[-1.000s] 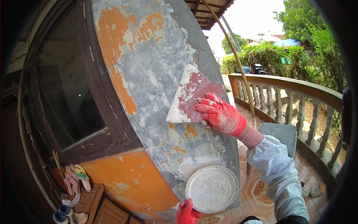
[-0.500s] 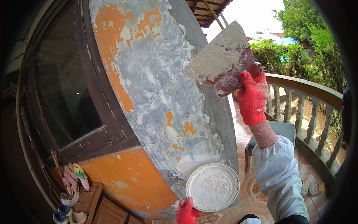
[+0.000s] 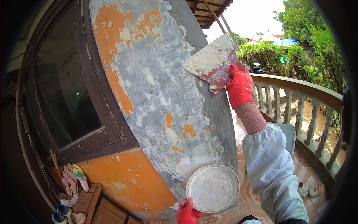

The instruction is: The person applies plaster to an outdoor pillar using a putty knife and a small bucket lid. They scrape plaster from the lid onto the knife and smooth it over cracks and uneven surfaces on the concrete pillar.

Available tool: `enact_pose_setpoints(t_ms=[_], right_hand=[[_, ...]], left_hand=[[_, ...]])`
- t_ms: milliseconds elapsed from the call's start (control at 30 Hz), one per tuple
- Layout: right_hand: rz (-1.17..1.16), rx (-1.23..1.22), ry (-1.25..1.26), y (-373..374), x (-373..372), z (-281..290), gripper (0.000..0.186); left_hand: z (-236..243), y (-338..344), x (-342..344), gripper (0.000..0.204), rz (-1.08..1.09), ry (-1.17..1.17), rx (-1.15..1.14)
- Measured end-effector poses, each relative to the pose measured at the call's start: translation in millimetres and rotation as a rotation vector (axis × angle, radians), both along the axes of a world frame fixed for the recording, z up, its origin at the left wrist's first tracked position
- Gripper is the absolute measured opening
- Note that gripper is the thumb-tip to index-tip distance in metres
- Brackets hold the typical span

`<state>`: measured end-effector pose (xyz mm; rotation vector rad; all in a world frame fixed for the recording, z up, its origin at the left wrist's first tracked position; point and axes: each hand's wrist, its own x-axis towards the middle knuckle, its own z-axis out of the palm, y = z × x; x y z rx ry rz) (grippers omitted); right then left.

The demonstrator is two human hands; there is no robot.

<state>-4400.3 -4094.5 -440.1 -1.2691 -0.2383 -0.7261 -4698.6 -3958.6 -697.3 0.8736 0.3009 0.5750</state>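
Note:
My right hand [image 3: 239, 86], in a red glove, grips a wide putty knife [image 3: 214, 61]. Its reddish blade is coated with pale filler and its far edge lies at the right side of the patchy wall [image 3: 156, 82]; whether it touches cannot be told. That wall shows grey, white and leftover orange paint. Low in front of it, my left hand [image 3: 187, 212], also red-gloved, clasps the rim of a round white lid [image 3: 212, 188]. White paste is smeared over the lid. Only part of the left hand shows at the lower edge.
At left is a dark wooden window frame [image 3: 108, 108] above an orange wall section [image 3: 126, 179]. Several shoes [image 3: 71, 179] sit by a wooden cabinet [image 3: 87, 198]. A grey chair [image 3: 287, 136] stands beside my right arm, before a curved balustrade [image 3: 298, 86].
My right hand has moved left and slightly down, bringing the putty knife closer to the wall's right side. The left hand and the lid have barely moved.

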Motion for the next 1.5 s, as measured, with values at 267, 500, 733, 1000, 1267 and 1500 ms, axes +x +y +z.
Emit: enact_pose_setpoints(t_ms=[267,500,733,1000,1267,1500], right_hand=[[0.066,0.345,-0.103,-15.4,-6.8,-0.3,0.030],[-0.176,0.017,-0.324,-24.2,-47.1,23.4,0.020],[-0.099,-0.164,-0.518,-47.4,-59.9,88.4,0.030],[-0.535,-1.267,-0.737,-7.1,-134.4,117.8,0.024],[-0.504,-1.309,-0.790,11.3,-99.1,105.9,0.019],[-0.512,-1.242,-0.708,10.6,-77.9,116.7,0.024]], left_hand=[[12.4,-6.5,-0.3,0.007,0.064,-0.014,-0.049],[20.0,1.3,-15.8,0.007,0.098,0.021,0.040],[21.4,10.2,-13.7,0.009,0.132,0.108,0.012],[28.4,14.3,-14.1,0.012,0.112,0.094,0.064],[19.9,35.8,-18.6,0.013,0.099,0.056,0.075],[24.2,33.3,-20.0,0.010,0.102,0.038,0.047]])
